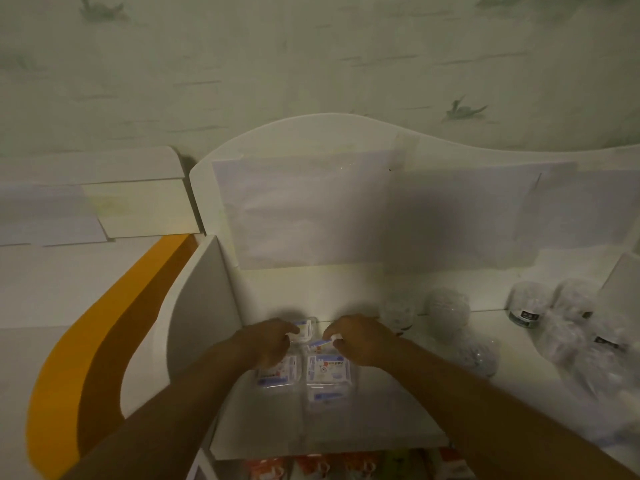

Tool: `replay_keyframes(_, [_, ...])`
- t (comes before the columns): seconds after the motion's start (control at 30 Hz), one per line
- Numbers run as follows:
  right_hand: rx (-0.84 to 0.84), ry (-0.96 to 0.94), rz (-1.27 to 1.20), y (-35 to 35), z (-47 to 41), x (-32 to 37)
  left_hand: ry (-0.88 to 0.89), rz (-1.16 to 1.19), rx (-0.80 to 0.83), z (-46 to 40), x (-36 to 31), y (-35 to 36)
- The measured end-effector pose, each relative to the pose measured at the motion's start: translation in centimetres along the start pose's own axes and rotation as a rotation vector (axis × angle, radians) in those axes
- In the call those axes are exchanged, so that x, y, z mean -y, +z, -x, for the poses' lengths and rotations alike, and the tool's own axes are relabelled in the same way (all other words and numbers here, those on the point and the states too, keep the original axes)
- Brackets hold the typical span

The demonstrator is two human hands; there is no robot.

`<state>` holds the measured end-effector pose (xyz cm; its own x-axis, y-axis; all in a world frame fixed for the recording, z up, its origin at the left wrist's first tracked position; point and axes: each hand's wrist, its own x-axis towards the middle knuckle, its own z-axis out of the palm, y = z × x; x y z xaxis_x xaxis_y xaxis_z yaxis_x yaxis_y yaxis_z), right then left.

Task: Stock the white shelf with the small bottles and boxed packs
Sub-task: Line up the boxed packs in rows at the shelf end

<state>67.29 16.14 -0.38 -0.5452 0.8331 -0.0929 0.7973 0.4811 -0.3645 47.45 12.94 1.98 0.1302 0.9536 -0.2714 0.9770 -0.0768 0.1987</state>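
Note:
Both my hands reach onto the top of the white shelf point(311, 431) in dim light. My left hand point(270, 341) pinches a small white and blue pack point(304, 329) at the back left of the shelf top. My right hand point(360, 339) pinches another small pack point(322, 344) just to the right of it. In front of the hands lie two clear boxed packs with blue and white labels, one on the left point(278, 372) and one on the right point(328, 374), side by side.
Clear small bottles point(448, 308) and wrapped bottles with dark labels point(526, 306) stand to the right. The shelf's white side panel point(197, 306) rises at left, with an orange curved panel point(83, 358) beyond. Orange packs point(311, 467) sit on the lower level.

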Motion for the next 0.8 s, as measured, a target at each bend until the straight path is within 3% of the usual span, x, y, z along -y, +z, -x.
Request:
replay_keyframes(0.27, [0.115, -0.010, -0.045, 0.4, -1.8, -0.6, 0.053, -0.093, 0.012, -2.3, -0.5, 2.0])
replay_keyframes(0.6, [0.099, -0.012, 0.017, 1.0, -3.7, -0.4, -0.005, -0.088, 0.014, -1.8, 0.7, 1.6])
replay_keyframes(0.8, [0.071, 0.103, 0.045, 0.8, -4.4, -1.6, -0.050, -0.087, 0.007, -1.7, 1.4, 1.3])
